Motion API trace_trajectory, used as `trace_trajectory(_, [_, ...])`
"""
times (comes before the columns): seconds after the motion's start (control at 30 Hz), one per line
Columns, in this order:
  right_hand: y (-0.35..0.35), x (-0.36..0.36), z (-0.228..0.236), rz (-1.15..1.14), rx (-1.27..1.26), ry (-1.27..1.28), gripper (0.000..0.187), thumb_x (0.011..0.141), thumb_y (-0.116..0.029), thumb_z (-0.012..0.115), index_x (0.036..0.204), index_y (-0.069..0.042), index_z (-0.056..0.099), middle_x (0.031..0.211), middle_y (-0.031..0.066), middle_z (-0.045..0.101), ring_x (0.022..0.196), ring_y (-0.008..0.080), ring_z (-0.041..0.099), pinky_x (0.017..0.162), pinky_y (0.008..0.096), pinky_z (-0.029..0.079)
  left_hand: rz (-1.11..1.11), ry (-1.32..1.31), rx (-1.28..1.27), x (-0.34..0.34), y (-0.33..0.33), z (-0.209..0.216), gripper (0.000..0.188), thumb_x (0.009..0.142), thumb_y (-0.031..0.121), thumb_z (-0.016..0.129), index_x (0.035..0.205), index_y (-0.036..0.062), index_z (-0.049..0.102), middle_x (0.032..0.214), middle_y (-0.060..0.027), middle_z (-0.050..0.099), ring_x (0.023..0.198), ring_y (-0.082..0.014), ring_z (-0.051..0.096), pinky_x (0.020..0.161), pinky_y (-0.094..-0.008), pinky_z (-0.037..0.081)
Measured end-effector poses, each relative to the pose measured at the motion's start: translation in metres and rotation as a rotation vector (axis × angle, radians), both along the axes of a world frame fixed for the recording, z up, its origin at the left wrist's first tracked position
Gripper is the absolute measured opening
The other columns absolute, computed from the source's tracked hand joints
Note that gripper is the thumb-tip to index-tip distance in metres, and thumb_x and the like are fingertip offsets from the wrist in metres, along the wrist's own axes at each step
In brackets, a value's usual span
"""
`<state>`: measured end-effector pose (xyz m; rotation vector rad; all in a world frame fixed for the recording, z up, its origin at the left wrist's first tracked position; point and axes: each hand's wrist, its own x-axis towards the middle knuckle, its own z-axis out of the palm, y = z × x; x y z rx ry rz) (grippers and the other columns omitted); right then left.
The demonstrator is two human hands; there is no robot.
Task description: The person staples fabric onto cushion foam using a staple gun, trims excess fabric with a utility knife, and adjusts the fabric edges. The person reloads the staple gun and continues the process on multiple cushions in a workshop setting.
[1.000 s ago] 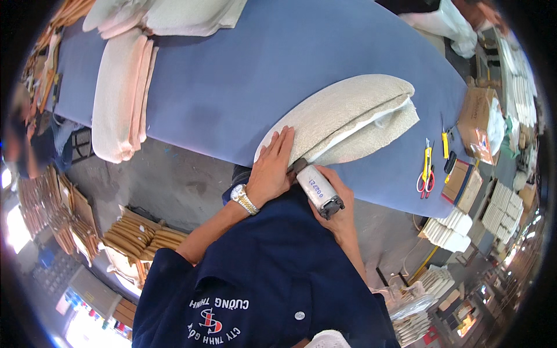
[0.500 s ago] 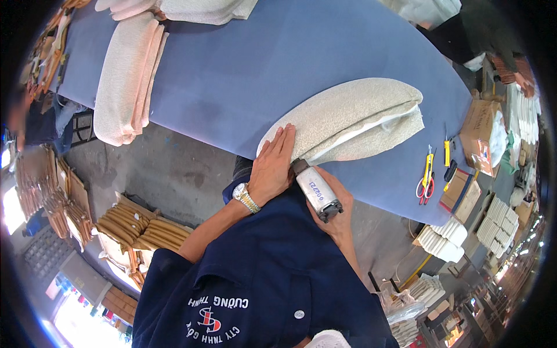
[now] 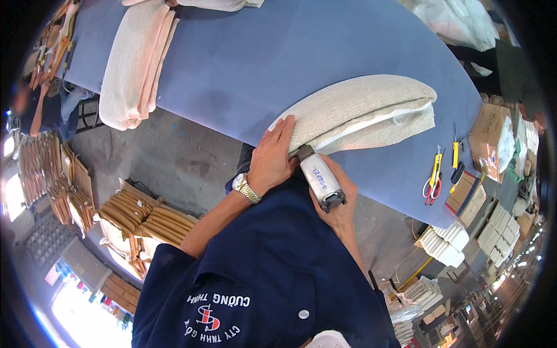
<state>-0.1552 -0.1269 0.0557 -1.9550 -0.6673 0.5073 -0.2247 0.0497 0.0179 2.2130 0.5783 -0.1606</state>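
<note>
Now: your left hand (image 3: 271, 158) lies flat, fingers open, on beige fabric stack (image 3: 354, 113); right hand (image 3: 339, 200) wraps grey-white handheld cutter (image 3: 320, 181). Fabric likely soft, floppy, light; pin near cut edge.

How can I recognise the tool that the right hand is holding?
Find the long blue table, then the folded beige fabric stack at its near edge. At the stack's near corner, the right hand grips a white cylindrical power tool with a dark end, unlike the yellow-handled scissors farther right.
</note>
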Motion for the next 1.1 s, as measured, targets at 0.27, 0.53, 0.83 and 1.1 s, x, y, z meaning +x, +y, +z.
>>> trace_trajectory(0.27, [-0.007,0.000,0.000,0.037,-0.010,0.039,0.053,0.082,-0.010,0.078,0.132,0.000,0.064,0.121,0.0202,0.072,0.105,0.0339,0.073,0.090,0.0370,0.056,-0.010,-0.075,0.069,-0.004,-0.009,-0.011,0.088,0.081,0.006,0.073,0.156,-0.0039,0.029,0.159,-0.0245,0.040,0.148,-0.0412,0.038,0.120,-0.0565,0.034])
trace_trajectory(0.53, [0.003,-0.004,-0.002,-0.005,-0.085,0.102,0.055,0.079,-0.008,0.077,0.132,-0.002,0.063,0.114,0.0158,0.074,0.101,0.0273,0.075,0.088,0.0334,0.056,-0.050,-0.122,-0.004,-0.002,0.001,-0.011,0.095,0.078,0.006,0.076,0.159,-0.0008,0.026,0.163,-0.0225,0.034,0.151,-0.0400,0.034,0.120,-0.0574,0.032])
trace_trajectory(0.83, [0.001,-0.008,0.002,0.027,-0.010,0.001,0.054,0.080,-0.011,0.078,0.131,-0.001,0.066,0.114,0.0208,0.072,0.100,0.0351,0.073,0.087,0.0374,0.056,-0.017,-0.051,-0.018,-0.008,0.000,-0.018,0.094,0.079,0.006,0.077,0.159,-0.0002,0.026,0.163,-0.0232,0.034,0.151,-0.0407,0.032,0.120,-0.0609,0.030])
trace_trajectory(1.1, [0.003,-0.007,0.008,0.070,-0.075,0.069,0.057,0.078,-0.011,0.079,0.132,-0.002,0.064,0.118,0.0206,0.071,0.103,0.0356,0.072,0.090,0.0392,0.056,-0.017,-0.038,0.042,-0.012,-0.004,-0.012,0.082,0.084,0.001,0.066,0.157,-0.0026,0.030,0.160,-0.0252,0.037,0.149,-0.0405,0.036,0.120,-0.0565,0.032])
